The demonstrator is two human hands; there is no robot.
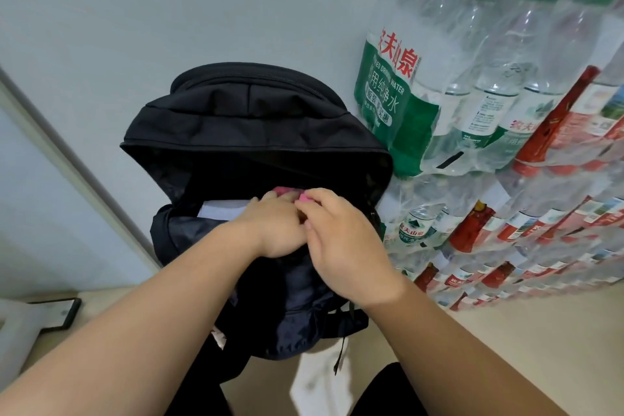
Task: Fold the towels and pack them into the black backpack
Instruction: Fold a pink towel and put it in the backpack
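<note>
The black backpack (250,125) stands open against the wall, its top flap thrown back. Both hands are at its mouth. My left hand (273,226) and my right hand (341,240) grip a pink towel (283,192), of which only small pink bits show above the fingers, and hold it down inside the main compartment. A white folded towel (221,209) lies inside the opening to the left of my left hand. Another white cloth (320,378) lies on the floor below the backpack.
Shrink-wrapped packs of water bottles (479,84) are stacked high at the right, close to the backpack. A dark phone (62,312) lies on the floor at the left beside a white object. The pale wall stands behind.
</note>
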